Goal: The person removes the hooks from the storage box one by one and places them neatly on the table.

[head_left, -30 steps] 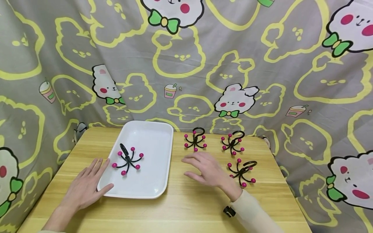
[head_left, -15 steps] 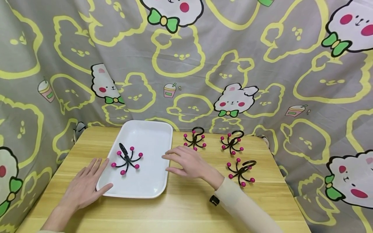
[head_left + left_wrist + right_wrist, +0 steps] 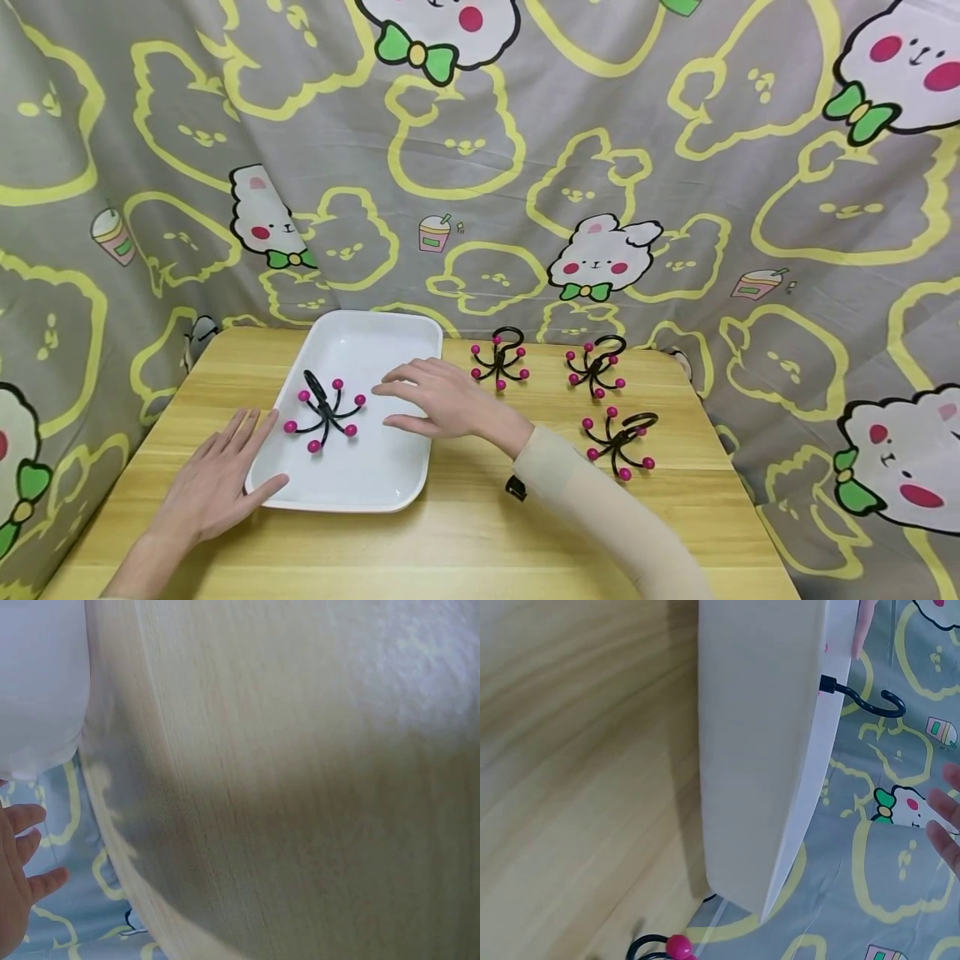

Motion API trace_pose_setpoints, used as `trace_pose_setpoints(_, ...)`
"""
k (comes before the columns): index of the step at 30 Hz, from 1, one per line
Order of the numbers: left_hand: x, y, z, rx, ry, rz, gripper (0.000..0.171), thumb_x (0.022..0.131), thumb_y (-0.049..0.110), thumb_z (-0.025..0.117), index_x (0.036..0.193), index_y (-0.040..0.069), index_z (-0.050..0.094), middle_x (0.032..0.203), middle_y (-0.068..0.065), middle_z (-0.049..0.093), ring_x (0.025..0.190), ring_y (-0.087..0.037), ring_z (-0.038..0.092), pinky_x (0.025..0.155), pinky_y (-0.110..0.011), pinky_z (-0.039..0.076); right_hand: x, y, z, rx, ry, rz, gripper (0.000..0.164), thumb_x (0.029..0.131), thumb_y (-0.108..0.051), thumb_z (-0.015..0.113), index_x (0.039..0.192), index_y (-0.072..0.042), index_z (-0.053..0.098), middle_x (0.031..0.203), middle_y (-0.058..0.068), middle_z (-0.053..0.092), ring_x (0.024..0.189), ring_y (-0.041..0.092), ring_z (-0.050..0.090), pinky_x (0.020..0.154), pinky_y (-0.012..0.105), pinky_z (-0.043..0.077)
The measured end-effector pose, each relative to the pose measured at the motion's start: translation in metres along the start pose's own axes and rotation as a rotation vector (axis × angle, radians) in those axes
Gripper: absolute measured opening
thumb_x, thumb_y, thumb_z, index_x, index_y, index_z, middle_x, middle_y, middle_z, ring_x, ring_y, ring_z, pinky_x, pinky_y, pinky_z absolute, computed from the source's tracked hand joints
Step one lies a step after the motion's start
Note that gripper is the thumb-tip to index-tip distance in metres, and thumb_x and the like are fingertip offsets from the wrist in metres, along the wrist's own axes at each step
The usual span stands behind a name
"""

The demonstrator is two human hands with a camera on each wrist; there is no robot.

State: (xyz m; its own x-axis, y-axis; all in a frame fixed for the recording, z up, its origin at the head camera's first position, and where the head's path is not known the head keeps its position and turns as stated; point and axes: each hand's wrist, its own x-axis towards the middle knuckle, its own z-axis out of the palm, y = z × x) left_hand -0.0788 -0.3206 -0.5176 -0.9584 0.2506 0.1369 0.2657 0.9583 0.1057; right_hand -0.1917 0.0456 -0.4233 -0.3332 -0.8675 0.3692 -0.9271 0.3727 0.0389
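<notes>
My left hand [image 3: 217,479] lies flat with straight fingers against the left rim of a white rectangular tray [image 3: 375,475]. Inside the tray sits a black claw-like hook hanger [image 3: 325,412], its curved arms tipped with pink balls. My right hand [image 3: 438,400], fingers loosely bent and holding nothing, hovers over the tray's right side, to the right of that hanger. In the right wrist view its fingers [image 3: 946,814] show at the right edge, and the hanger's hook [image 3: 870,703] rises above the tray wall [image 3: 757,750]. The left wrist view shows the left hand's fingers [image 3: 45,883] below the tray [image 3: 41,682].
Three similar hangers stand on the wooden table [image 3: 487,542] to the right: one hanger [image 3: 500,362] beside the tray, another [image 3: 597,367] farther right, and a third [image 3: 618,443] nearer the front. A grey patterned curtain [image 3: 480,225] surrounds the table's back and sides.
My right hand has moved left from beside the hangers to over the tray. The left hand stays at the tray's rim, and the hangers have kept their places.
</notes>
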Motion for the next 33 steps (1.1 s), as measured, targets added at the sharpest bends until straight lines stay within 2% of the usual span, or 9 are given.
trace_pose_setpoints(8,0.0,-0.001,0.001,-0.008,0.005,0.0,0.102,0.094,0.066,0.064,0.171,0.017,0.02,0.163,-0.032,0.042,0.154,-0.049,0.037,0.118,-0.071,0.037,0.027,0.004,0.01,-0.021,-0.031,-0.023,0.043,0.104,-0.048,0.063,0.141,-0.025,0.066,0.133,-0.006,0.071,0.117,0.011,0.068,0.099,0.027,0.057)
trace_pose_setpoints(16,-0.001,0.0,0.002,-0.011,0.021,0.007,0.101,0.094,0.066,0.063,0.171,0.018,0.018,0.162,-0.033,0.043,0.154,-0.049,0.036,0.116,-0.07,0.038,0.048,0.005,0.02,-0.027,-0.155,0.02,0.045,0.107,-0.05,0.056,0.146,-0.029,0.063,0.134,-0.008,0.069,0.117,0.01,0.066,0.098,0.025,0.057)
trace_pose_setpoints(21,0.0,-0.001,0.003,-0.01,0.029,0.01,0.101,0.095,0.066,0.063,0.171,0.018,0.018,0.161,-0.033,0.044,0.154,-0.049,0.036,0.115,-0.071,0.038,0.066,0.005,0.029,-0.08,-0.216,0.035,0.047,0.108,-0.053,0.052,0.149,-0.031,0.059,0.139,-0.008,0.067,0.119,0.01,0.066,0.097,0.025,0.057)
trace_pose_setpoints(27,0.0,-0.002,0.003,-0.004,0.045,0.018,0.1,0.094,0.066,0.064,0.17,0.018,0.02,0.16,-0.033,0.046,0.154,-0.049,0.038,0.114,-0.07,0.04,0.085,0.005,0.037,-0.098,-0.244,0.05,0.049,0.108,-0.054,0.052,0.151,-0.031,0.056,0.139,-0.008,0.066,0.118,0.01,0.066,0.095,0.025,0.058)
trace_pose_setpoints(33,-0.001,-0.002,0.002,-0.008,0.039,0.017,0.1,0.093,0.065,0.065,0.17,0.018,0.021,0.16,-0.032,0.045,0.153,-0.049,0.039,0.116,-0.07,0.039,0.096,0.008,0.043,-0.104,-0.277,0.086,0.05,0.108,-0.053,0.051,0.153,-0.031,0.054,0.14,-0.009,0.066,0.117,0.009,0.065,0.092,0.024,0.058)
